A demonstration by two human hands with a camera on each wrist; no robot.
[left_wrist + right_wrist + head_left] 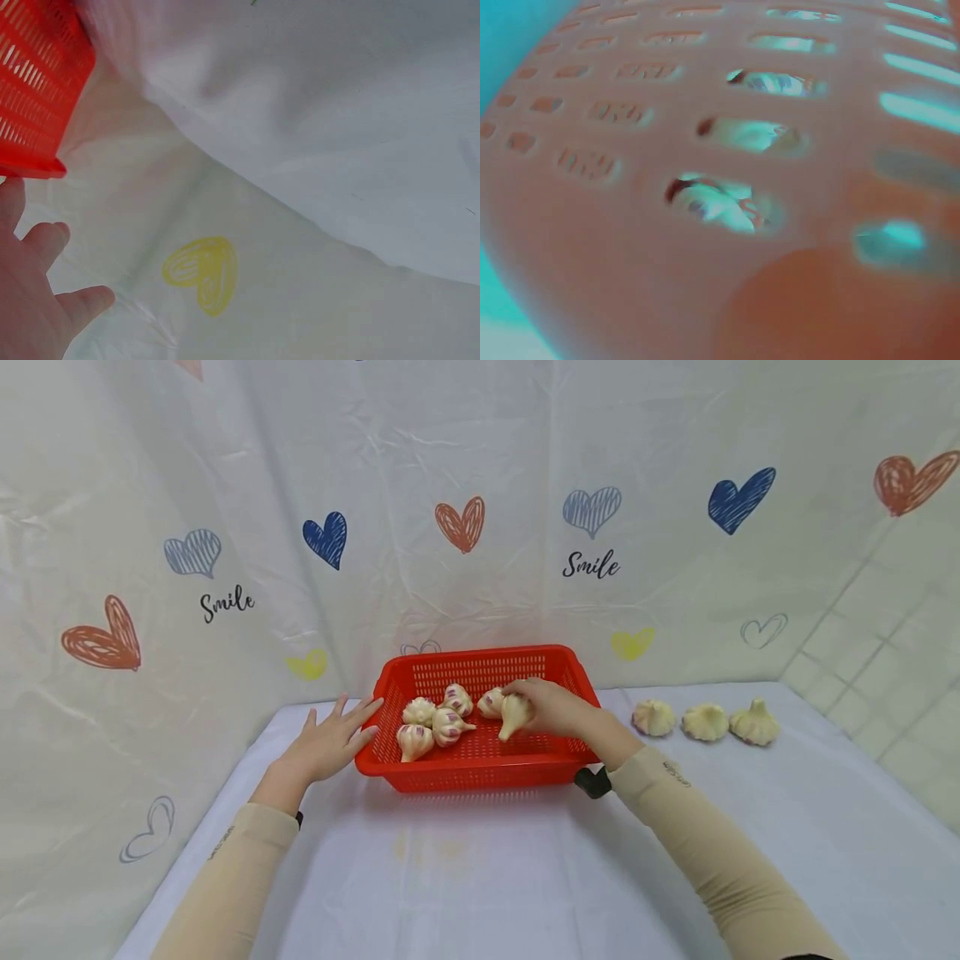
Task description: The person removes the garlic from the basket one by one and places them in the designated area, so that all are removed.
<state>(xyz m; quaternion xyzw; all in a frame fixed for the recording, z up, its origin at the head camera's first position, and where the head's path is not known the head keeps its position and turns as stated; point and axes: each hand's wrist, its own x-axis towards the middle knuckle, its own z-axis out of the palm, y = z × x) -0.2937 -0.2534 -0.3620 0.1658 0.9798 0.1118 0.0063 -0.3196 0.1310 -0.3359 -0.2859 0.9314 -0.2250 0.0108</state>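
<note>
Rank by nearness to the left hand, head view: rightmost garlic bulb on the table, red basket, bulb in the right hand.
1. Red basket: its left rim is right at the left hand's fingers.
2. Bulb in the right hand: at the basket's right half.
3. Rightmost garlic bulb: on the table, beyond the basket's right side.

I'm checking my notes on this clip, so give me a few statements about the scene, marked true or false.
1. The right hand holds a garlic bulb. True.
2. Four more bulbs sit together at the left side of the basket. True.
3. The left hand grips a bulb. False: it is empty, fingers spread by the basket's left edge.
4. Three bulbs lie on the table left of the basket. False: they lie to its right.
5. The basket is blue. False: it is red.
6. Hearts decorate the backdrop. True.
</note>
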